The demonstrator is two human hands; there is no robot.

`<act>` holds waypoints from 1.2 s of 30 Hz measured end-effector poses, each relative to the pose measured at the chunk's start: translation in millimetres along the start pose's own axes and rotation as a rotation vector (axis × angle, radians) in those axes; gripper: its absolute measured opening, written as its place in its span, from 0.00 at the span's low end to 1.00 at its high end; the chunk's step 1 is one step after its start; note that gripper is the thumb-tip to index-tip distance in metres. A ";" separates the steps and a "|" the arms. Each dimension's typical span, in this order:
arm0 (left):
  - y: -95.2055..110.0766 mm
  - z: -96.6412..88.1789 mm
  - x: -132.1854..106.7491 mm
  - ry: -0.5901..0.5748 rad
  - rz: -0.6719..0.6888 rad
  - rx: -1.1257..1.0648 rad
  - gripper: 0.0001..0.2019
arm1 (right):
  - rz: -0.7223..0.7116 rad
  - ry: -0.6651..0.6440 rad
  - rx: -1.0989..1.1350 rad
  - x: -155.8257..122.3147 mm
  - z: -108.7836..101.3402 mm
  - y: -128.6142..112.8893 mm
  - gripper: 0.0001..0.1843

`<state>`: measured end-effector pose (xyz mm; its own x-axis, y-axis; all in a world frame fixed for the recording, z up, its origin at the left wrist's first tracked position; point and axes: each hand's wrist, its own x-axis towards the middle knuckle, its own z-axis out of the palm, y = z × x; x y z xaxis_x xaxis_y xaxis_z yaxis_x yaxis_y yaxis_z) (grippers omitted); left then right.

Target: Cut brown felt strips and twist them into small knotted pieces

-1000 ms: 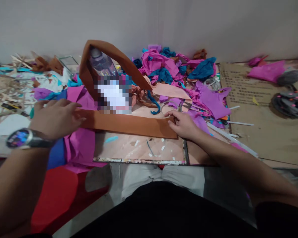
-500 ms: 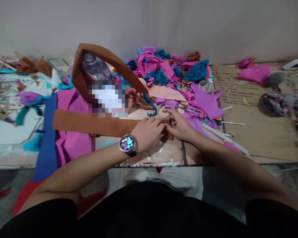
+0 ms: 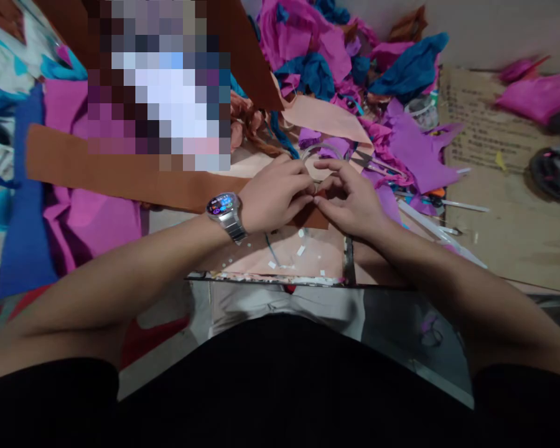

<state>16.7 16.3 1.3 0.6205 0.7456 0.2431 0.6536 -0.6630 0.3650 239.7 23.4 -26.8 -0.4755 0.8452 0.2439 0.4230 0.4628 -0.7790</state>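
A long brown strip (image 3: 135, 180), which looks like crepe paper, lies across the table and runs under my hands. At its right end my left hand (image 3: 280, 190) bends over the strip, thumb and fingers pinched together at its upper edge. Meeting it fingertip to fingertip, my right hand (image 3: 352, 196) pinches the same spot, its upper fingers curved. Whatever small detail sits between the fingertips is hidden. Just behind the hands lies a clear ring like a tape roll (image 3: 303, 155). Scissors (image 3: 366, 160) rest beyond my right hand, near a peach strip (image 3: 326, 118).
Crumpled pink (image 3: 303, 37) and teal paper (image 3: 410, 65) piles up at the back. Purple scraps (image 3: 415, 146) and white sticks (image 3: 464, 206) lie right, beside a cardboard sheet (image 3: 471, 236). Blue (image 3: 25, 205) and magenta sheets (image 3: 93, 230) sit left. A pixelated patch hides part of the table.
The view has tipped down and come closer, so the table things sit higher and larger. Both hands stay at the brown strip's right end, their fingertips now closer together.
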 end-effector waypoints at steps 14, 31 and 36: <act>-8.0 6.6 -9.1 -0.009 -0.169 -0.039 0.16 | 0.032 -0.007 -0.150 6.6 -2.1 -5.3 0.14; -8.2 13.5 -17.3 -0.044 -0.021 0.051 0.24 | 0.060 0.052 -0.420 5.8 -15.2 -2.6 0.05; 0.5 9.3 -20.8 -0.042 -0.063 0.088 0.25 | 0.053 0.047 -0.459 5.7 -15.6 -2.3 0.07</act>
<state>8.1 -0.2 -12.0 0.5932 0.7840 0.1830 0.7265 -0.6193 0.2978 248.0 31.3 -14.6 -0.4127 0.8772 0.2451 0.7483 0.4800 -0.4579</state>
